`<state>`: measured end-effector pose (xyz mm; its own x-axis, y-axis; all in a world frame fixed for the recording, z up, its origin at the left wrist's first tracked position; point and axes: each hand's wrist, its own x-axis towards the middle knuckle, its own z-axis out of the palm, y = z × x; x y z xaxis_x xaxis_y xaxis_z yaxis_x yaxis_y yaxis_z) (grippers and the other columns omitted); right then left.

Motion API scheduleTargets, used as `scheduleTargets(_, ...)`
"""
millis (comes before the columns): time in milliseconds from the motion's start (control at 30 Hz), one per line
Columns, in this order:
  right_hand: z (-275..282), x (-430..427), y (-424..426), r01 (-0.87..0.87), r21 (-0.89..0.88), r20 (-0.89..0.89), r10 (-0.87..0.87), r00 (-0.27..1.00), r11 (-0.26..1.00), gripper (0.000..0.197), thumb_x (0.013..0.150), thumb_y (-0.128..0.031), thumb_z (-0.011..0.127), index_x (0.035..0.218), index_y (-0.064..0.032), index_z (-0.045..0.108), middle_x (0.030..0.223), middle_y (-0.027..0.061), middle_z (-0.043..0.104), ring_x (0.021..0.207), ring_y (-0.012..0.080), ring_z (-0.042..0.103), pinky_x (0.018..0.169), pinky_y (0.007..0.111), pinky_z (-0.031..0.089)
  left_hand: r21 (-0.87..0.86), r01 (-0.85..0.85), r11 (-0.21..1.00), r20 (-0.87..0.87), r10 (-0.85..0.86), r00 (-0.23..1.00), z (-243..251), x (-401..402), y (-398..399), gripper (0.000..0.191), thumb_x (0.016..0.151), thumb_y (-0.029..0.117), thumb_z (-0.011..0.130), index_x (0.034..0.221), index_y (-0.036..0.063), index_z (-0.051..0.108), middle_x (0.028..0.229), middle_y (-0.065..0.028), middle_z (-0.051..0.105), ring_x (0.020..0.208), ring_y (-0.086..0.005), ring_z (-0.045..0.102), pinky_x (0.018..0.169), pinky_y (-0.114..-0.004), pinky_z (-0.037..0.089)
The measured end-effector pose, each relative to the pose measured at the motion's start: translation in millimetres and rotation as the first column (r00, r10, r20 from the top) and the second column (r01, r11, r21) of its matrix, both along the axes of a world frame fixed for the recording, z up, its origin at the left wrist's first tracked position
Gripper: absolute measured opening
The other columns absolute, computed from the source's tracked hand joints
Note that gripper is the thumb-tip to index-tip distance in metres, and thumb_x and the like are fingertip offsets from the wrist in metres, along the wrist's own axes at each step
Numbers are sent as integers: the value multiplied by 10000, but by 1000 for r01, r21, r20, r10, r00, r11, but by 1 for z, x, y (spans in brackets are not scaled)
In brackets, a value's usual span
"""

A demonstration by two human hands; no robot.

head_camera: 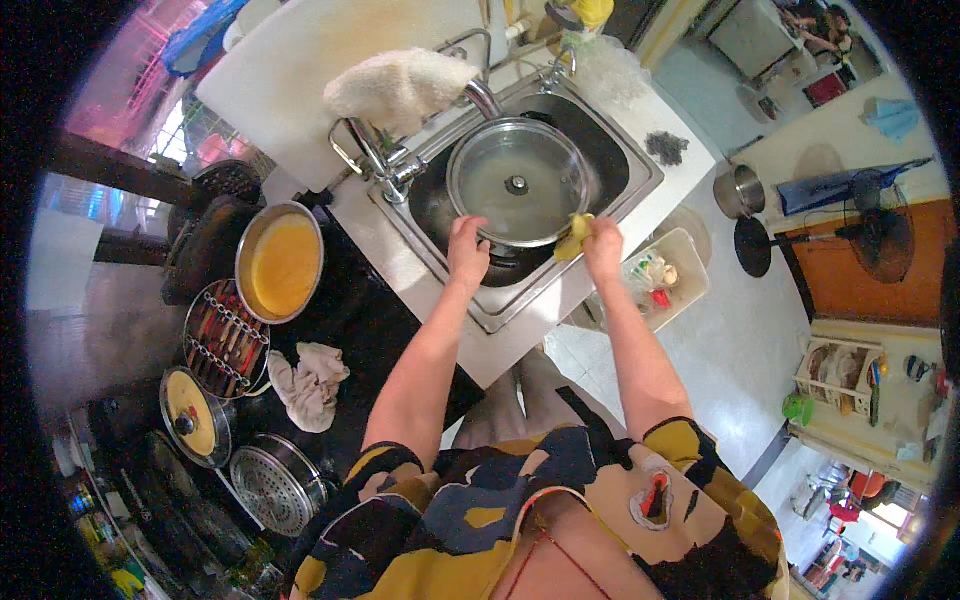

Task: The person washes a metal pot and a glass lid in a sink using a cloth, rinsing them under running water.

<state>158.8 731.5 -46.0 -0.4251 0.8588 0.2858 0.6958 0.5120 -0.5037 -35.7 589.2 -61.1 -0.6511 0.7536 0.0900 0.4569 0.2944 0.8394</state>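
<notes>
A round glass pot lid with a steel rim and a dark centre knob lies in the stainless steel sink, above a dark curved part that shows below its near edge. My left hand is at the lid's near left rim, its fingers curled there; whether they grip it is not clear. In my right hand is a yellow-green sponge or cloth, held at the lid's near right rim. A chrome faucet rises left of the sink. A pale towel drapes over the faucet's spout.
Left stand a steel pan of orange-yellow liquid, a rack, a lidded pan, a steamer pot and a crumpled cloth. Steel wool lies right of the sink; below is a bin.
</notes>
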Motion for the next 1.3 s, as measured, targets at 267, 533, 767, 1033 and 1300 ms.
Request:
scheduleTargets(267,41,-13,-33,-269,-758,-605,-487,630,595,163,777,-86,481,847,29,574,769,57,572,683,143,526,581,273,428,-128,-372,919,882,277,382,-9,-26,10,428,782,53,596,1169,43,413,1042,-89,520,890,-204,539,765,-330,485)
scheduleTargets(533,45,-19,-46,-290,-823,-502,-389,772,489,180,799,-81,492,934,15,565,845,78,599,757,163,578,657,282,481,-325,-357,876,609,482,629,-39,-58,20,340,604,80,631,919,-15,547,876,-185,598,837,-286,599,647,-362,501)
scheduleTargets(767,37,-21,-6,-370,-777,-611,-465,641,510,208,795,-92,461,961,-5,550,899,77,600,787,184,585,686,303,483,-49,-500,865,397,476,785,-52,-37,28,360,560,144,641,878,22,524,820,-161,589,824,-347,574,758,-393,436)
scheduleTargets(1033,84,-44,12,-579,-738,-670,-479,567,347,256,854,-127,380,1067,-26,478,1028,92,562,930,231,566,795,380,470,288,-513,809,448,360,819,51,-17,52,402,657,-95,535,1038,34,516,934,-31,596,728,-136,567,635,-254,467)
scheduleTargets(1300,93,-63,33,-645,-692,-693,-551,465,325,244,878,-130,399,1080,-21,483,1027,91,571,913,231,575,749,370,493,390,-376,840,306,267,914,127,-5,66,401,707,-152,446,1068,9,513,976,-71,602,849,-146,590,776,-257,461)
